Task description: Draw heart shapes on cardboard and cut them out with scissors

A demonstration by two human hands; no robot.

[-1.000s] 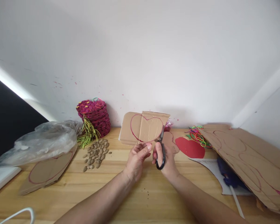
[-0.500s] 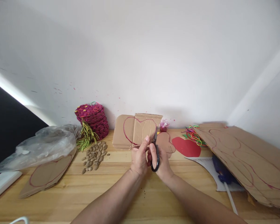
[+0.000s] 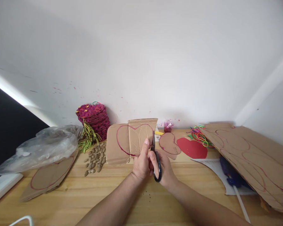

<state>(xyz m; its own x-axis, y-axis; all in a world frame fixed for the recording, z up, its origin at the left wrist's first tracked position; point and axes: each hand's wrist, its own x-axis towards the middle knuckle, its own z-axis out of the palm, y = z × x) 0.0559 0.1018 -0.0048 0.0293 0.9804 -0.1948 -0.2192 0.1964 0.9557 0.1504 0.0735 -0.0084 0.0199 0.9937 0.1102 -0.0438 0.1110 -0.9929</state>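
My left hand (image 3: 141, 161) grips the lower edge of a piece of cardboard (image 3: 118, 147), thumb on its front face. The cardboard is held up above the table and bears a heart outline in dark red marker; a crease runs down it. In my right hand (image 3: 164, 168) is a pair of black-handled scissors (image 3: 157, 166), fingers through the loops. The blades point up along the right edge of the cardboard, beside the drawn line. Both hands are close together, and the lower part of the blades is partly hidden by my fingers.
Several nuts or seeds (image 3: 95, 157) lie left of my hands, near a purple woven basket (image 3: 94, 119) and a plastic bag (image 3: 42, 147). To the right are a cardboard heart (image 3: 168, 144), a red cutout (image 3: 193, 148), coloured cords (image 3: 201, 136) and a large marked cardboard sheet (image 3: 245, 150).
The cardboard, both hands and the scissors have come slightly lower, and the cardboard has shifted left. The view has also moved a little. Both hands keep their hold.
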